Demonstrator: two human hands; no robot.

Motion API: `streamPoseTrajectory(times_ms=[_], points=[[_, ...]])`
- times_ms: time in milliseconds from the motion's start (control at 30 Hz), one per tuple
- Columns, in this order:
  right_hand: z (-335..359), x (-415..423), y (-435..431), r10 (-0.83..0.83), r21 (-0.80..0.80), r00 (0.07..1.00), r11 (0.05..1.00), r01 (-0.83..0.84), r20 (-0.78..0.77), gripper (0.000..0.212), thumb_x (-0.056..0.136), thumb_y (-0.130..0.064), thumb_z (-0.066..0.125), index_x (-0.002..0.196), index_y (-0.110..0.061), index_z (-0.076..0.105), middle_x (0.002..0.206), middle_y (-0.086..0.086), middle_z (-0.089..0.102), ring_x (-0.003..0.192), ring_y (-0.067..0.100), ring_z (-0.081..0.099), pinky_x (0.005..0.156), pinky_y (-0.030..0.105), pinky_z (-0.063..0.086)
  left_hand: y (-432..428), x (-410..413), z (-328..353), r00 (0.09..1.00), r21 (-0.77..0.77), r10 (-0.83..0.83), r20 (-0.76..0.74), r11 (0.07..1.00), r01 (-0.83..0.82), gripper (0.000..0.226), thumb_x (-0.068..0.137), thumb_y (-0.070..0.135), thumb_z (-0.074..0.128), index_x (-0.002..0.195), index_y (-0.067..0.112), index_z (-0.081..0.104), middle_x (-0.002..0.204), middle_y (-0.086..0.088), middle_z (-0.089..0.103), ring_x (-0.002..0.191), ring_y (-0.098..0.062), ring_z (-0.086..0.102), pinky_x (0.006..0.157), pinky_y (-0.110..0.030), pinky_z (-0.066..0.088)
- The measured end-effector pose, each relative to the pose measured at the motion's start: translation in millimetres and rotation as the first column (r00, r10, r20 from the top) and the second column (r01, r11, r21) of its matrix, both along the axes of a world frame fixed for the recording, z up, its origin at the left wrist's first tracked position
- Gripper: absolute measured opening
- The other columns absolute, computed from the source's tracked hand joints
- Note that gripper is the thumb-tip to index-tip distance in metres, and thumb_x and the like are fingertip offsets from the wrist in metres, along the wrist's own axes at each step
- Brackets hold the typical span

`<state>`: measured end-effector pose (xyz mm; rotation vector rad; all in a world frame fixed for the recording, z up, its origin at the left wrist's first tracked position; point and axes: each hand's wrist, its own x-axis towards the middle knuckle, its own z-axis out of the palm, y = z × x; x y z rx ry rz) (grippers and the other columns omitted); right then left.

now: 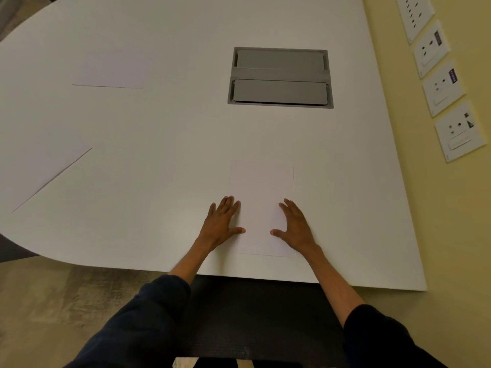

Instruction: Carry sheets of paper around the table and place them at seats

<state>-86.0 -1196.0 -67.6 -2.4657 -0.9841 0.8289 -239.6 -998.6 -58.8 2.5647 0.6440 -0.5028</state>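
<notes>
A white sheet of paper [261, 192] lies flat on the white table [164, 144], near its front edge. My left hand [221, 224] rests flat on the sheet's left edge, fingers spread. My right hand [295, 225] lies flat on its right side, thumb pointing inward. Neither hand grips the sheet. Two more white sheets lie further left: one [42, 176] at the left edge, angled, and one [111, 73] at the far left.
A grey recessed cable box [280, 78] with two closed lids sits in the table's middle. A yellow wall [451, 208] with several white socket plates [459, 131] runs along the right. A dark chair seat [255, 314] stands below the table's front edge.
</notes>
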Motion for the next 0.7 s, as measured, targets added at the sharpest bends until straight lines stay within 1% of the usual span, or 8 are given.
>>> streamPoseTrajectory(times_ms=[100,200,267,333,467,567,633,700], points=[[4.5,-4.0,2.4,-0.060,0.052,0.997,0.997,0.057,0.045,0.081,0.087,-0.040,0.069,0.152,-0.012,0.029,0.162,0.002,0.018,0.150,0.020,0.016,0.123,0.036,0.018,-0.4,-2.9,6.0,0.995,0.000,0.046,0.089,0.999,-0.046,0.083,0.094,0.052,0.051,0.157,0.019,0.009,0.165,-0.005,-0.001,0.153,-0.020,-0.008,0.125,-0.041,0.004],[13.5,-7.4,8.5,-0.085,0.179,0.991,0.982,0.066,0.105,0.059,0.093,-0.038,0.061,0.145,-0.015,0.044,0.157,0.002,0.032,0.147,0.020,0.025,0.121,0.038,0.022,-2.4,-3.0,16.7,0.980,0.011,0.125,0.157,0.992,-0.128,0.077,0.098,0.050,0.044,0.156,0.016,0.007,0.165,-0.006,-0.001,0.153,-0.020,-0.008,0.125,-0.038,0.005],[22.3,-8.5,16.7,-0.094,0.245,0.983,0.968,0.054,0.156,0.048,0.096,-0.037,0.057,0.140,-0.018,0.050,0.152,0.001,0.041,0.144,0.020,0.033,0.118,0.038,0.026,-2.0,-1.9,26.6,0.958,-0.020,0.213,0.193,0.977,-0.213,0.078,0.098,0.052,0.040,0.156,0.015,0.003,0.165,-0.007,-0.004,0.152,-0.021,-0.009,0.125,-0.038,0.005],[33.2,-9.9,28.9,-0.112,0.296,0.975,0.954,0.052,0.191,0.046,0.097,-0.037,0.055,0.139,-0.018,0.051,0.148,0.001,0.046,0.139,0.020,0.039,0.114,0.037,0.032,0.7,-3.6,38.5,0.927,-0.033,0.282,0.245,0.959,-0.283,0.079,0.098,0.054,0.038,0.156,0.014,0.002,0.165,-0.007,-0.004,0.152,-0.020,-0.009,0.125,-0.039,0.007],[60.1,-16.8,62.6,-0.128,0.399,0.966,0.917,0.028,0.226,0.049,0.096,-0.038,0.054,0.138,-0.013,0.047,0.139,0.002,0.052,0.130,0.019,0.045,0.105,0.034,0.037,10.7,-21.4,66.5,0.873,-0.021,0.324,0.364,0.940,-0.340,0.083,0.095,0.062,0.037,0.156,0.019,0.003,0.165,-0.001,0.000,0.152,-0.014,-0.007,0.122,-0.036,0.012],[81.6,-29.2,91.8,-0.102,0.461,0.967,0.887,-0.017,0.234,0.047,0.096,-0.039,0.053,0.135,-0.014,0.048,0.136,0.002,0.053,0.127,0.020,0.047,0.102,0.031,0.036,20.8,-45.7,88.5,0.809,-0.027,0.388,0.441,0.907,-0.420,0.083,0.093,0.066,0.035,0.156,0.024,0.001,0.165,0.003,-0.001,0.152,-0.011,-0.005,0.121,-0.034,0.011],[96.9,-42.5,112.6,-0.082,0.494,0.970,0.868,-0.043,0.227,0.047,0.096,-0.041,0.053,0.135,-0.016,0.048,0.135,0.001,0.053,0.126,0.018,0.046,0.100,0.028,0.033,29.2,-64.0,103.3,0.746,-0.028,0.444,0.497,0.867,-0.498,0.083,0.093,0.067,0.033,0.156,0.024,0.000,0.165,0.004,0.000,0.152,-0.011,-0.003,0.122,-0.034,0.011],[113.1,-61.1,134.8,-0.051,0.533,0.974,0.843,-0.076,0.220,0.046,0.096,-0.042,0.053,0.135,-0.017,0.048,0.135,0.001,0.053,0.126,0.018,0.047,0.100,0.028,0.032,38.6,-84.8,119.0,0.684,-0.020,0.480,0.550,0.826,-0.564,0.083,0.092,0.068,0.031,0.157,0.024,0.001,0.165,0.003,0.002,0.152,-0.012,-0.002,0.122,-0.035,0.011]])
